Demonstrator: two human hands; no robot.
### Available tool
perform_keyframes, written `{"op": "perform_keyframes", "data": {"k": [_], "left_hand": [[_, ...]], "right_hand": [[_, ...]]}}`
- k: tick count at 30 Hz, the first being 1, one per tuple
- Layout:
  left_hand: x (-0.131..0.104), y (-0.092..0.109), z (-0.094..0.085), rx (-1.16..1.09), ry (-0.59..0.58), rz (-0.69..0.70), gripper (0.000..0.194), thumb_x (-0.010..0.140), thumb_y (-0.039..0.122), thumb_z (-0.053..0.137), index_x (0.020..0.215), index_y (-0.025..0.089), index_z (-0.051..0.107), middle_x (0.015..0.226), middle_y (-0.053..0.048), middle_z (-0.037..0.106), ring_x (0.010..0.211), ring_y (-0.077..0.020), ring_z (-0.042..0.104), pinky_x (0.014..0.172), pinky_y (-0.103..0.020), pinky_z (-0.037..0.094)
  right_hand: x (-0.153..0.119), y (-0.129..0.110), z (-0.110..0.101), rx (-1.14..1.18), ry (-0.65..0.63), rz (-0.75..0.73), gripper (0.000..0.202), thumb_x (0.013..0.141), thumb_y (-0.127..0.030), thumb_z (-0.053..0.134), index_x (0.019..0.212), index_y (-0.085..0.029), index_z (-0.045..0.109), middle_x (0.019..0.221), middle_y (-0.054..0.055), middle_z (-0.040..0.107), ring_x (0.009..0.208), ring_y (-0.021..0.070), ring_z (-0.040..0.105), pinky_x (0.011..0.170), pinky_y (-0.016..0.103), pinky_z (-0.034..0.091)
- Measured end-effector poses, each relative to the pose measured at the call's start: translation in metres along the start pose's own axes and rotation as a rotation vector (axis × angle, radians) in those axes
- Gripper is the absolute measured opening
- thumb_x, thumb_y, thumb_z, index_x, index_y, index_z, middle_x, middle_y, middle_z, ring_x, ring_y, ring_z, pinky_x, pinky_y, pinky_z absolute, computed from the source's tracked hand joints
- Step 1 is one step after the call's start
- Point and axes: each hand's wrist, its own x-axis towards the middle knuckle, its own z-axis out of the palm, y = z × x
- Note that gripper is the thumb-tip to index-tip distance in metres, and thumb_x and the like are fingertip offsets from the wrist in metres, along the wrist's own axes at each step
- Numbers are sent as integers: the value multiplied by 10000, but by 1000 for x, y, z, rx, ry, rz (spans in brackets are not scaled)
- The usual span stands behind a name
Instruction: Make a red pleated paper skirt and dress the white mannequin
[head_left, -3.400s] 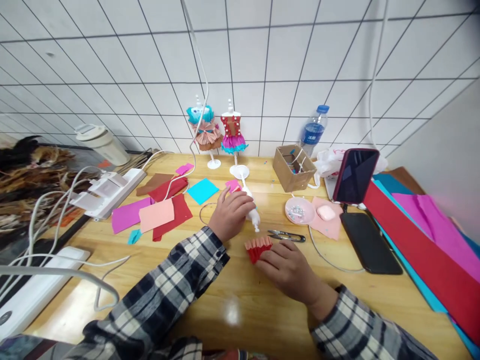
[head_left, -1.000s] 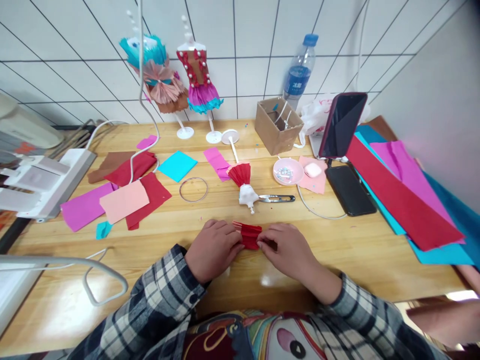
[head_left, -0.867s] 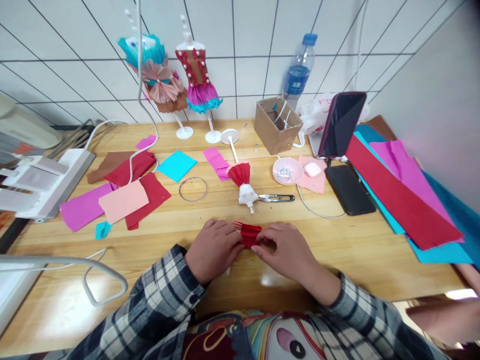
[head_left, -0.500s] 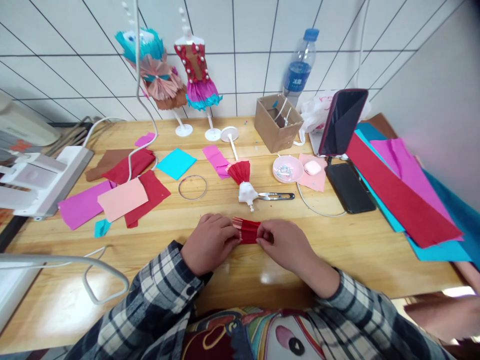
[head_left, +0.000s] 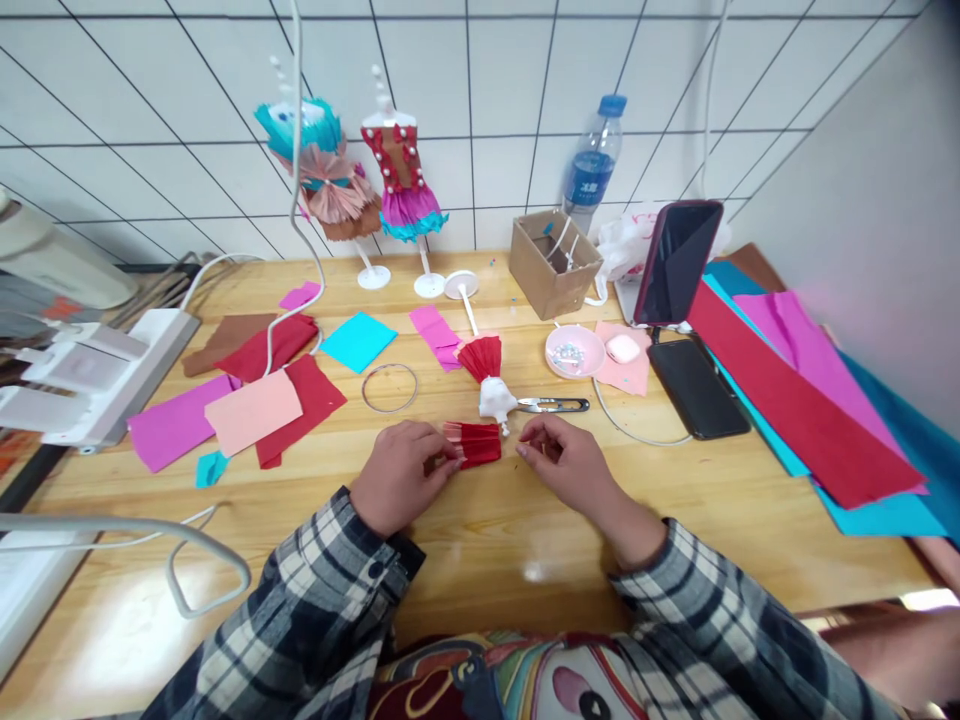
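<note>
My left hand (head_left: 405,475) pinches the left end of a pleated strip of red crepe paper (head_left: 480,446), which has a pale pink edge on that side. Just right of the strip, apart from it, is my right hand (head_left: 570,462); its thumb and forefinger are drawn together, and anything between them is too small to make out. Beyond the strip lies a small white dress-form stand (head_left: 493,397) wearing a red pleated skirt (head_left: 481,358). Thread snips (head_left: 555,405) touch its right side.
Two dressed mannequin stands (head_left: 397,180) are at the wall. Behind my right hand are a pink bowl of beads (head_left: 574,352), a cardboard box (head_left: 553,275) and phones (head_left: 697,385). Coloured paper (head_left: 810,400) lies right; more sheets (head_left: 255,400), a metal ring (head_left: 389,387) and a power strip (head_left: 124,375) lie left.
My right hand has let go of the red strip and sits apart from it. The strip has moved left and away from me, still in my left hand. The camera view has shifted slightly.
</note>
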Motion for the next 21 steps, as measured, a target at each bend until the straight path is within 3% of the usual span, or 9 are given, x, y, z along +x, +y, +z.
{"op": "perform_keyframes", "data": {"k": [5, 8, 11, 14, 17, 21], "left_hand": [[-2, -9, -11, -62, 130, -35, 246, 883, 393, 575, 958, 198, 705, 811, -44, 692, 769, -182, 615, 734, -319, 449], [-4, -38, -29, 101, 238, -99, 322, 904, 408, 518, 1037, 166, 684, 884, -73, 686, 850, -222, 617, 801, -360, 459], [-7, -74, -42, 346, 218, -148, 429, 862, 449, 547, 1163, 159, 642, 1063, -117, 658, 993, -293, 587, 872, -425, 447], [-8, -98, -42, 384, 150, -137, 342, 874, 431, 524, 1080, 205, 677, 1106, -98, 649, 1033, -289, 579, 871, -414, 444], [-6, -101, -37, 356, 145, -132, 264, 895, 410, 507, 939, 225, 690, 1063, -72, 670, 1016, -271, 589, 883, -410, 426], [-9, -79, -34, 142, 192, -138, 254, 914, 407, 479, 874, 195, 613, 946, -72, 696, 937, -250, 619, 870, -400, 438]], "right_hand": [[-2, 5, 4, 46, 93, -36, 65, 803, -239, 596, 853, -207, 623, 616, -51, 544, 516, 98, 432, 506, 224, 341], [-1, 8, 3, 62, 150, -53, 50, 810, -233, 595, 844, -205, 618, 590, -54, 514, 516, 101, 430, 500, 221, 347], [-2, 9, 4, 12, 144, -178, 53, 826, -212, 589, 862, -207, 626, 624, -40, 550, 541, 106, 470, 540, 228, 384], [-4, 7, 6, -143, 56, -375, 94, 833, -213, 607, 907, -220, 663, 727, -5, 607, 658, 134, 550, 645, 261, 428], [-4, 7, 10, -281, 17, -456, 132, 831, -226, 625, 950, -231, 680, 779, 15, 614, 725, 159, 568, 660, 279, 428], [-6, 6, 11, -260, 50, -471, 144, 856, -212, 589, 979, -214, 664, 768, 13, 589, 708, 153, 566, 656, 280, 440]]}}
